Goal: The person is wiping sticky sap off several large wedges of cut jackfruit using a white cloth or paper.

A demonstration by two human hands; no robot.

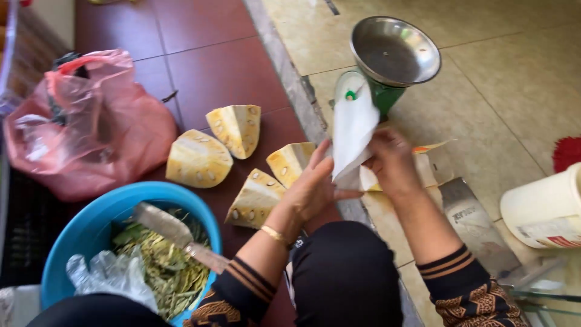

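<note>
Far left: crumpled pink plastic bag (91, 124), resting on dark red floor tiles (224, 66). Below: round blue plastic basin (91, 221) filled with green peelings; large metal knife (172, 233) laid across the rim, clear plastic glove (109, 275) beside it. Centre: four cut wedges of yellow jackfruit (200, 158), lined up on the red tiles, near the basin. Next: left hand (311, 188), fingers spread, thumb and fingers pinching the lower edge of a white plastic bag (354, 130). Bag held upright between both hands, in front of the green weighing scale (384, 91) with round steel pan (394, 49). Right hand (392, 162): closed on the opposite bag edge. Far right: pale plastic bucket (544, 209) on beige tiles, well apart.
</note>
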